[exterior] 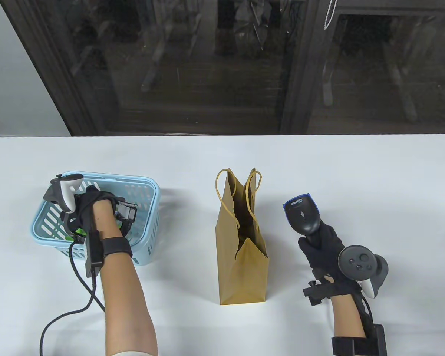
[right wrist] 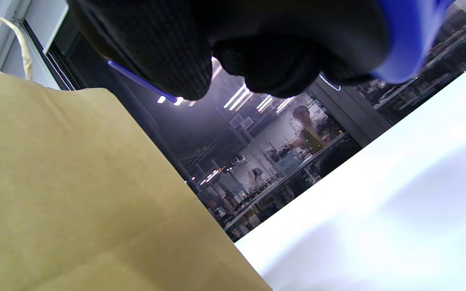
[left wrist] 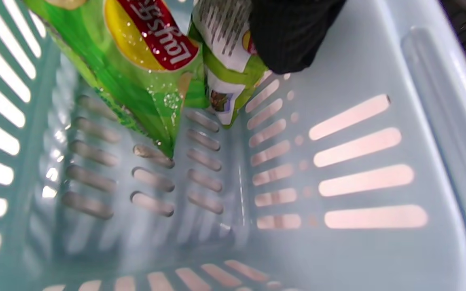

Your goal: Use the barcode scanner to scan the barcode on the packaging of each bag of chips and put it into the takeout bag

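Note:
My left hand (exterior: pixel 92 207) reaches down into the light blue basket (exterior: pixel 150 193). In the left wrist view its gloved fingers (left wrist: pixel 289 36) hold a green Lay's bag of chips (left wrist: pixel 225 72) that shows its printed back. A second green chips bag (left wrist: pixel 144 60) hangs beside it, front side out. Both bags' lower corners point at the basket's slotted wall (left wrist: pixel 358 169). My right hand (exterior: pixel 320 243) grips the handle of a black barcode scanner (exterior: pixel 302 215) with blue trim, to the right of the brown paper takeout bag (exterior: pixel 241 252). The bag stands upright with its top open.
The white table (exterior: pixel 374 178) ends at a dark glass wall behind. A black cable (exterior: pixel 65 315) trails from my left wrist across the table's front left. The paper bag's side (right wrist: pixel 75 194) fills the left of the right wrist view.

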A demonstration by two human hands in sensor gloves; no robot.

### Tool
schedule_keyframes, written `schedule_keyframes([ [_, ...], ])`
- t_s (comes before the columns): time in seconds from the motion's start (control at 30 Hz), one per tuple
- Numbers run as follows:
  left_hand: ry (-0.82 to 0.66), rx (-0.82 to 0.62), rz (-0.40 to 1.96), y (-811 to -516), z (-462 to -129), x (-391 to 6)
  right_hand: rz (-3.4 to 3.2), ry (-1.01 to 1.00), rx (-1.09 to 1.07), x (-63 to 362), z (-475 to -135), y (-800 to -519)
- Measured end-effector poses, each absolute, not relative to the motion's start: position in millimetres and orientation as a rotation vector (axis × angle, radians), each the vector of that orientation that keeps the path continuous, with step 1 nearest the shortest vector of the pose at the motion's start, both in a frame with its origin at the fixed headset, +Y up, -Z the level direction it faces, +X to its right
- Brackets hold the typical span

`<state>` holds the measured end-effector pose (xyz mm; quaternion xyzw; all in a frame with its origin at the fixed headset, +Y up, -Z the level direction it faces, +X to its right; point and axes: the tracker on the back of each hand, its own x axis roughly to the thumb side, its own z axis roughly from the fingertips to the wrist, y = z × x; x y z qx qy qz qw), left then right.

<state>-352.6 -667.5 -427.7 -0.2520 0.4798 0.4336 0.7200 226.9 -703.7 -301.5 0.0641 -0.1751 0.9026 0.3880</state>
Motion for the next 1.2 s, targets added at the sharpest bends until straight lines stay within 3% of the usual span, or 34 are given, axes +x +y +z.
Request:
schedule_keyframes([
  [0.37,1.099,-0.665,0.903,-676.7,-432.0,-348.6,2.292,-0.433,0.159,228.1,-302.3,-704.4],
  [1.2,1.16,-0.567,0.741,-670.6,-433.5,-343.2,2.29,-0.418,0.156,229.8,-303.0,-706.3],
])
